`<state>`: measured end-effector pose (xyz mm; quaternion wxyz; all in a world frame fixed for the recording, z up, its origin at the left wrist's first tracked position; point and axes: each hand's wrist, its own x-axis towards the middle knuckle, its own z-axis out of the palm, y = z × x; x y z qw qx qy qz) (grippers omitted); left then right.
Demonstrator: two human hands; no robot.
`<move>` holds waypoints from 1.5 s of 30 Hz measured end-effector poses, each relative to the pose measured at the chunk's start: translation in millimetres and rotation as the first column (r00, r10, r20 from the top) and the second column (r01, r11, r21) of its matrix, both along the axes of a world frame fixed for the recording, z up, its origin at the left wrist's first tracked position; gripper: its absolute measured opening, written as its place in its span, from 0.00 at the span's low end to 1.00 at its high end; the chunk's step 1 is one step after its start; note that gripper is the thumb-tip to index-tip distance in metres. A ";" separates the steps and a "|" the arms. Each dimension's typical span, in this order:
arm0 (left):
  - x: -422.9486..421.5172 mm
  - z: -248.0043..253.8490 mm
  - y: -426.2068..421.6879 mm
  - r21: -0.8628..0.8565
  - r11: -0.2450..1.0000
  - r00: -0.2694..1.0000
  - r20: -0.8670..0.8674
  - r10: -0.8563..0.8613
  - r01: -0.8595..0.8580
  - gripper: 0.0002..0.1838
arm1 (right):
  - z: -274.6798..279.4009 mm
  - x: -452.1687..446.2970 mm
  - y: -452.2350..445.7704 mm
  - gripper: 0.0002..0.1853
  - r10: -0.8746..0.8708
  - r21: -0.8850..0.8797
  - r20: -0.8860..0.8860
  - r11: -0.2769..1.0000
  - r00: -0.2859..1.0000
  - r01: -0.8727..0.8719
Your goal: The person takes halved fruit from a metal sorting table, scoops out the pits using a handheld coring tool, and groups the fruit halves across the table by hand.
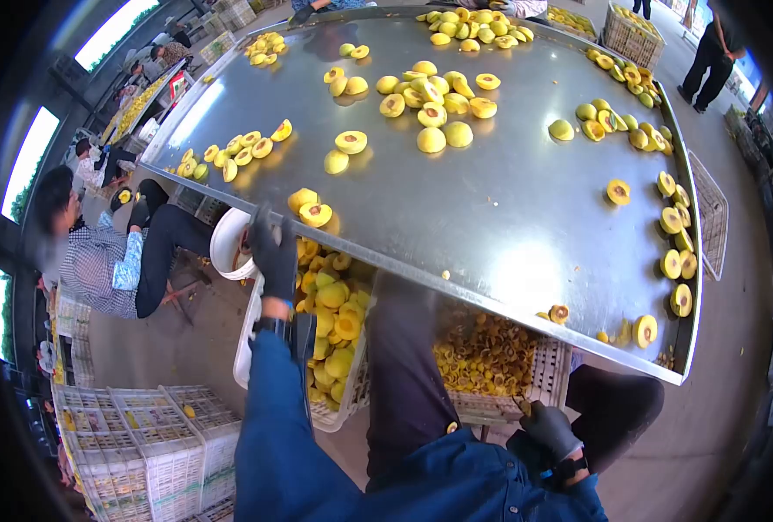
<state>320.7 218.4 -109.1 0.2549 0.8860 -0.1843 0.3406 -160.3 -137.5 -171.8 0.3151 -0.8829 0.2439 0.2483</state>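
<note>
Beside smooth metal tabletop (499,165), gloved left hand (273,252)

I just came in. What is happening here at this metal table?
The person sits at a metal table with halved yellow fruits in groups on it. The gloved left hand is at the near edge, above a crate of fruit. The right hand is low, by a crate of small scraps, seemingly with something too small to name.
</note>
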 end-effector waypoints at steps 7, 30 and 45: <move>60.5 -1.6 -67.5 0.588 0.806 0.908 -0.370 0.196 0.066 0.31 | -7.5 7.1 -1.1 0.21 -0.052 0.013 -0.059 0.998 0.997 0.053; -232.6 83.7 -283.5 -0.981 0.098 -0.206 -0.063 -0.977 -0.167 0.24 | 71.1 -4.1 -8.3 0.17 -0.395 0.219 0.653 0.915 0.646 0.338; -330.2 138.4 -235.9 -0.620 0.390 0.122 -0.430 -0.895 0.681 0.29 | 189.1 20.3 17.4 0.21 -0.900 0.950 0.163 0.254 0.404 0.183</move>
